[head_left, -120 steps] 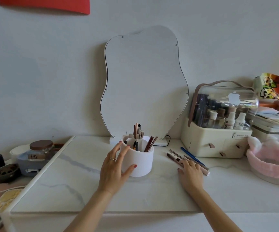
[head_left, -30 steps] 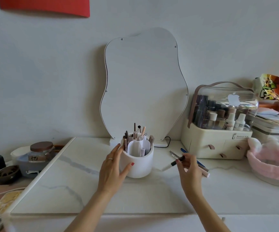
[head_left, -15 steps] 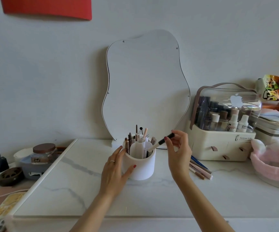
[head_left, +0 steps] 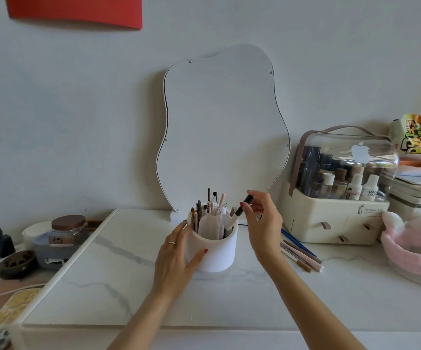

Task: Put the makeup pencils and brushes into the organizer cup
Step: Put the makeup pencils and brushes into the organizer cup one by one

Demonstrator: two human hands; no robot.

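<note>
A white round organizer cup [head_left: 217, 251] stands on the marble tabletop, with several pencils and brushes upright in its compartments. My left hand [head_left: 176, 258] rests against the cup's left side, fingers spread around it. My right hand [head_left: 262, 221] pinches the black top of a black-and-white makeup pencil [head_left: 237, 215]; the pencil is tilted, its white lower end inside the cup's right compartment. Several loose pencils and brushes [head_left: 300, 253] lie on the table to the right of the cup, partly hidden behind my right wrist.
A wavy white mirror [head_left: 222, 127] leans on the wall behind the cup. A cream cosmetics box [head_left: 335, 218] with a clear lid stands right, a pink fluffy basket [head_left: 411, 251] beyond it. A jar [head_left: 68, 231] and dark dish [head_left: 17, 263] sit at left.
My right hand picked one pencil off the table, carried it left to the cup, and has lowered its white end into the cup. My left hand stayed on the cup.
</note>
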